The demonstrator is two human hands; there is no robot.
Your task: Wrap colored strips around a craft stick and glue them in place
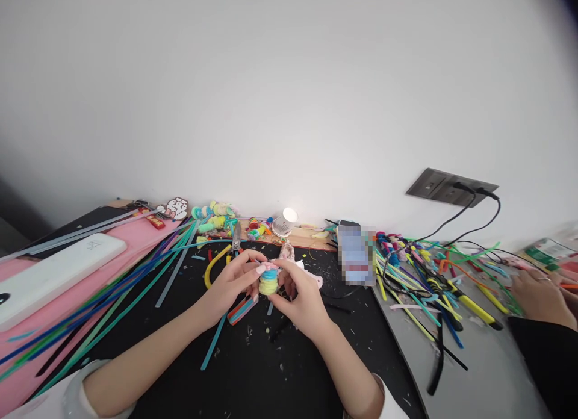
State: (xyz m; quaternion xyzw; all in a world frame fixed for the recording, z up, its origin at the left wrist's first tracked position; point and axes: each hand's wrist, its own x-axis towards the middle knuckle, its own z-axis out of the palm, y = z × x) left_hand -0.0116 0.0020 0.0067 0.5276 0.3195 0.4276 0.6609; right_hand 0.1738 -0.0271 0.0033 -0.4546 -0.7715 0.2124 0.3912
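Observation:
Between my two hands, over the middle of the black mat, is a small fuzzy roll of coiled pipe cleaner (269, 282) with pink, blue and yellow bands. My left hand (239, 283) pinches its upper left side. The fingers of my right hand (298, 292) close round its right and lower side. Just below my left hand lies a short bundle of red and blue pipe cleaners (241, 310). Beside it a teal pipe cleaner (214, 342) rests on the mat. Pliers (236, 238) with yellow handles lie behind my left hand, partly hidden by it.
Long pipe cleaners (135, 274) and a white oblong case (58, 277) lie at left. A paper cup (285, 221) stands by the wall, left of a propped phone (356, 255). At right are scattered pipe cleaners, yellow-black pliers (474, 304) and another person's hand (542, 295).

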